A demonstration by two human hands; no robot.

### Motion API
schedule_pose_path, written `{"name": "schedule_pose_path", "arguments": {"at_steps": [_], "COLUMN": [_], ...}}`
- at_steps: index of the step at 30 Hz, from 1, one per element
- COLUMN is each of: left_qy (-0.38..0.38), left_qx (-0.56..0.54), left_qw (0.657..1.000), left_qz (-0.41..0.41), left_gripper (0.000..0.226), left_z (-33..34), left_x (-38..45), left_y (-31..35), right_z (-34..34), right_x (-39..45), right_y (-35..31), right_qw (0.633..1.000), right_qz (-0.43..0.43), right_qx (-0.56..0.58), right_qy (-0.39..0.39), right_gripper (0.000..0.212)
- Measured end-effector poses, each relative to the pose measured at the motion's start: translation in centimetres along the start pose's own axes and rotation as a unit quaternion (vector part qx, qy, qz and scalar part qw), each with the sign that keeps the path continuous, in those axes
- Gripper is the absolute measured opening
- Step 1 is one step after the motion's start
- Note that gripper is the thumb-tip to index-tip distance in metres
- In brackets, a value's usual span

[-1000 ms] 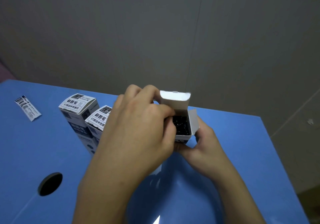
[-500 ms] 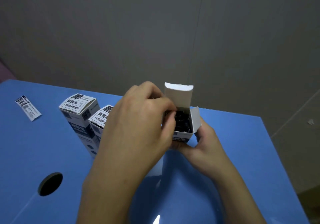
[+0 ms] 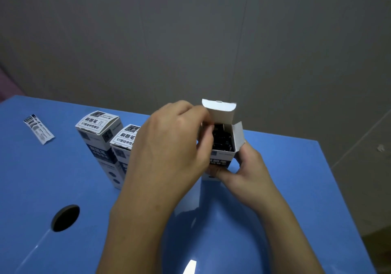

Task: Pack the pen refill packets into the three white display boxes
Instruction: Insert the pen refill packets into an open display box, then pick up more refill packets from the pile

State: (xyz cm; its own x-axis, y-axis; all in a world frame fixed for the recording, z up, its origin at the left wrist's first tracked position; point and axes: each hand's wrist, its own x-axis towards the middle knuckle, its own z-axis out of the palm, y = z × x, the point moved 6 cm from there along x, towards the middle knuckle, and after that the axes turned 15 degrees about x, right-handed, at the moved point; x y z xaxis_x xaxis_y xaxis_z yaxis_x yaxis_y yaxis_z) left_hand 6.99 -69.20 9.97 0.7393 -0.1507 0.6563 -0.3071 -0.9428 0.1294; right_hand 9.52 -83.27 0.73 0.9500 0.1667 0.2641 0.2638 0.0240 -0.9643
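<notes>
1. Grey wall fills the upper frame, and below it a blue desk carries everything I am working with.
2. At the centre, the fingers of my left hand are curled at the mouth of the open box; I cannot tell whether they pinch a packet or only press on the dark contents.
3. My right hand, centre right, wraps the lower body of that box, thumb across its near face, keeping it upright on the desk.
4. The box's top flap stands up behind the opening and a side flap leans out to the right; the inside looks nearly full of dark refill packets.
5. Left of centre stand two closed boxes, touching each other, lids down.
6. One loose packet lies flat in the upper left, well apart from the boxes.
7. A round hole sits in the desk at lower left.
8. I judge this to be the filling of the third box. Next I should seat the contents flush, then fetch that stray packet before folding the flaps.
</notes>
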Motion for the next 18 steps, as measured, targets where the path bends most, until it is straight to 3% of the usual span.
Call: {"name": "schedule_pose_path", "arguments": {"at_steps": [6,18], "left_qy": [-0.003,-0.112], "left_qx": [0.017,0.066], "left_qw": [0.999,0.990], "left_qz": [-0.035,-0.048], "left_gripper": [0.013,0.025], "left_z": [-0.1,-1.5], "left_x": [-0.3,3.6], "left_y": [-0.1,-0.4], "right_z": [-0.2,-1.0], "right_x": [0.0,1.7], "right_y": [2.0,2.5], "right_qw": [0.997,0.966], "right_qz": [0.038,0.222], "right_qx": [-0.062,-0.131], "right_qy": [0.009,-0.027], "right_gripper": [0.044,0.047]}}
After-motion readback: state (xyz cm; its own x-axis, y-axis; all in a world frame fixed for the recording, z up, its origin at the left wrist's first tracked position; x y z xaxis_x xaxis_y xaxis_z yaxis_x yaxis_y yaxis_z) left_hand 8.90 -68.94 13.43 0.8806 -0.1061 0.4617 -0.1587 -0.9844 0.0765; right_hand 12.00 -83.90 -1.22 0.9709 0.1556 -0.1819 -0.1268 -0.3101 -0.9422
